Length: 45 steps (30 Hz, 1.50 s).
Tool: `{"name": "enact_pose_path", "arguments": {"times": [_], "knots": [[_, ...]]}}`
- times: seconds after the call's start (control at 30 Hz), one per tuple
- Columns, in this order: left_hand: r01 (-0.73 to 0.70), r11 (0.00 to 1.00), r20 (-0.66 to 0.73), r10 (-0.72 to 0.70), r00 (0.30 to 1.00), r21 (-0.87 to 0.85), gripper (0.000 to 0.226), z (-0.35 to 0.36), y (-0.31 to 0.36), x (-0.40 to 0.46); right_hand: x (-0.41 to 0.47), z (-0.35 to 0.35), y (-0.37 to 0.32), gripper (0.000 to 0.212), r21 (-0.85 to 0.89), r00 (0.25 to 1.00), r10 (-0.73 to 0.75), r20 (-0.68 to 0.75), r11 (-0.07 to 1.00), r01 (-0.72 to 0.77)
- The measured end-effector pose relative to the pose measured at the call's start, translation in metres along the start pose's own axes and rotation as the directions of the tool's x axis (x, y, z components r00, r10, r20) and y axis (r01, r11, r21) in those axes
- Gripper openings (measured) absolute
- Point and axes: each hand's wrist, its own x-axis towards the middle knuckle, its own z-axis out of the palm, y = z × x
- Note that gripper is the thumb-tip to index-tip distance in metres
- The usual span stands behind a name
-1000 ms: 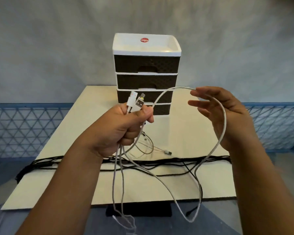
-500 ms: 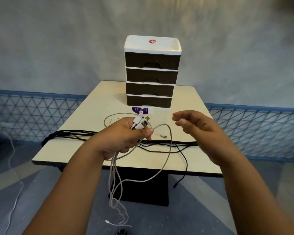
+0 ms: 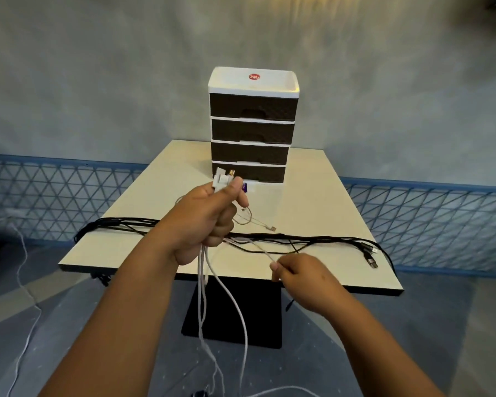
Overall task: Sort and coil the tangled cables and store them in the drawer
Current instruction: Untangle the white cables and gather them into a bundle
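Cables hang from my left hand [image 3: 209, 216], which is curled into a fist round a bunch of white cables [image 3: 212, 285]. Their plugs [image 3: 223, 179] stick up above my thumb, in front of the lowest drawer of the drawer unit [image 3: 252, 124]. Below the fist the white strands drop past the near edge of the surface [image 3: 312, 213] and trail down toward the floor, where they loop out of view at the bottom.

My right hand [image 3: 301, 277] is lower and to the right, over the near edge of the surface. Its fingertips pinch one thin white strand that runs up and to the left toward my left fist.

A bundle of black cables [image 3: 312, 242] lies stretched across the surface from its left edge to its right, passing behind my left hand; their plugs lie near the right edge. A thin pale cable [image 3: 258, 223] with a small connector lies loosely on the surface just right of my left hand, between the black bundle and the drawer unit.

The drawer unit stands at the back of the surface with four dark drawers, all closed, and a white top. A small purple label [image 3: 247, 187] lies at its foot.
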Motion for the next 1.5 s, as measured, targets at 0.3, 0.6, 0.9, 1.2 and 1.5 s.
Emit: {"name": "enact_pose_path", "arguments": {"times": [0.3, 0.6, 0.9, 1.2, 1.5], "knots": [[-0.169, 0.958, 0.029, 0.18, 0.983, -0.23, 0.031, 0.007, 0.026, -0.004, -0.005, 0.055, 0.023, 0.04, -0.165, 0.93, 0.101, 0.354, 0.985, -0.044], [-0.189, 0.956, -0.048, 0.183, 0.982, -0.223, 0.038, 0.018, 0.035, 0.013, 0.004, 0.009, -0.026, 0.047, 0.619, 0.977, -0.136, -0.165, 0.757, 0.21], [-0.235, 0.858, -0.125, 0.199, 0.972, -0.457, 0.042, 0.006, 0.025, 0.037, 0.019, 0.057, -0.052, 0.023, 0.685, 0.93, -0.368, -0.028, 0.67, 0.286], [-0.294, 0.81, -0.236, 0.198, 0.951, -0.507, 0.044, -0.054, 0.018, 0.087, 0.091, 0.054, -0.02, 0.029, 0.398, 0.924, -0.28, 0.262, 0.903, 0.161], [-0.232, 0.816, -0.209, 0.139, 0.968, -0.53, 0.043, -0.117, 0.011, 0.163, 0.19, 0.039, -0.014, 0.017, 0.259, 0.995, 0.046, -0.085, 0.966, -0.022]]}}
